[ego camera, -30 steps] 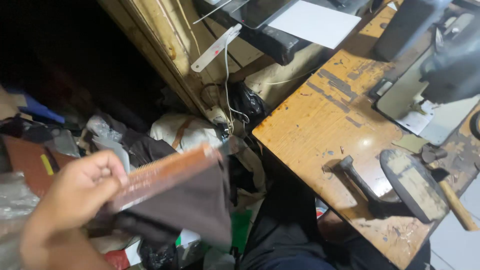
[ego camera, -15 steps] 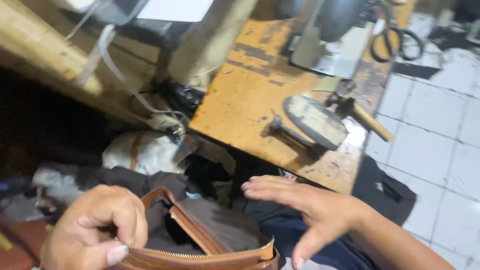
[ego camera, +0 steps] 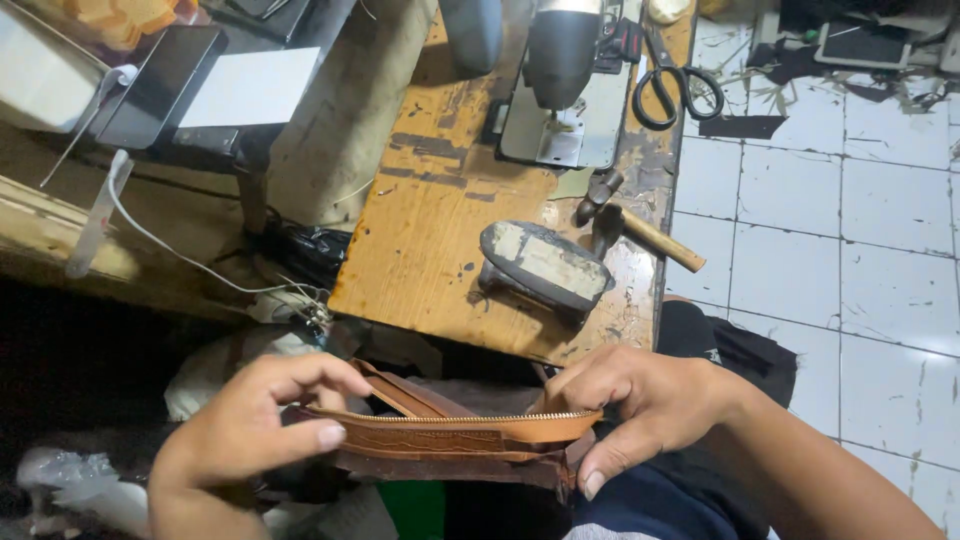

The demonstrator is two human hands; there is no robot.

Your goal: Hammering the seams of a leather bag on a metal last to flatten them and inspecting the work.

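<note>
both hands hold a brown leather pouch [ego camera: 455,440] over the lap, just off the near edge of the wooden table [ego camera: 430,250]. the left hand [ego camera: 245,430] pinches its left end, the right hand [ego camera: 640,410] grips the right end. the zipper looks already fitted; the edges seem unfinished, with dark lining hanging below.

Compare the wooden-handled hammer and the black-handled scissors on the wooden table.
The wooden-handled hammer lies near the table's right edge beside the grey iron block; the black-handled scissors lie farther from the person, next to the sewing machine. The hammer has a pale wooden handle that pokes past the edge; the scissors have dark looped handles. Both lie flat on the worn wooden table, untouched by either hand.
</note>
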